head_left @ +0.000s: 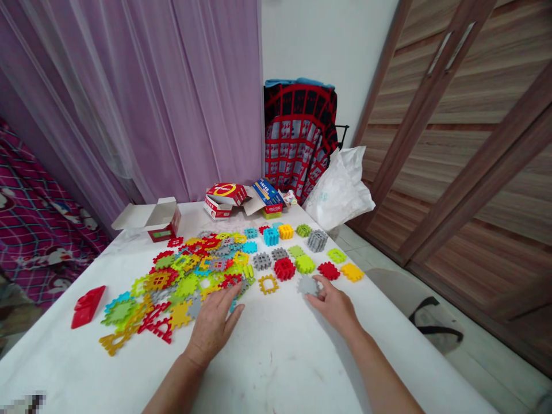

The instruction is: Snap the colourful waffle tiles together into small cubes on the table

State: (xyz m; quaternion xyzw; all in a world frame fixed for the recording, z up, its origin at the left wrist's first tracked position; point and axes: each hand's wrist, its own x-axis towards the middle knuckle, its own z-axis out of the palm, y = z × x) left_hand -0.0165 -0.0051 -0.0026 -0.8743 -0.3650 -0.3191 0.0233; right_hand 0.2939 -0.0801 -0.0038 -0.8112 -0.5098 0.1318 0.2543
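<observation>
A heap of flat, toothed plastic building pieces point(185, 276) in red, yellow, green, blue and grey lies on the white table point(276, 356). My left hand point(214, 323) rests flat at the heap's near edge, fingers stretched out onto the pieces. My right hand point(334, 305) pinches a grey toothed piece point(307, 285) lying on the table. Beyond it stand small sorted stacks: a red stack point(284, 268), a green stack point(305, 264), a grey stack point(318, 240), a yellow stack point(352, 271). A single yellow piece point(268, 283) lies between my hands.
Open cardboard boxes point(149, 218) point(226, 198) sit at the table's far side. A red plastic part point(87, 306) lies at the left. A white plastic bag point(340, 190) and a red checked cloth point(299, 132) are behind the table. Wooden doors stand at the right.
</observation>
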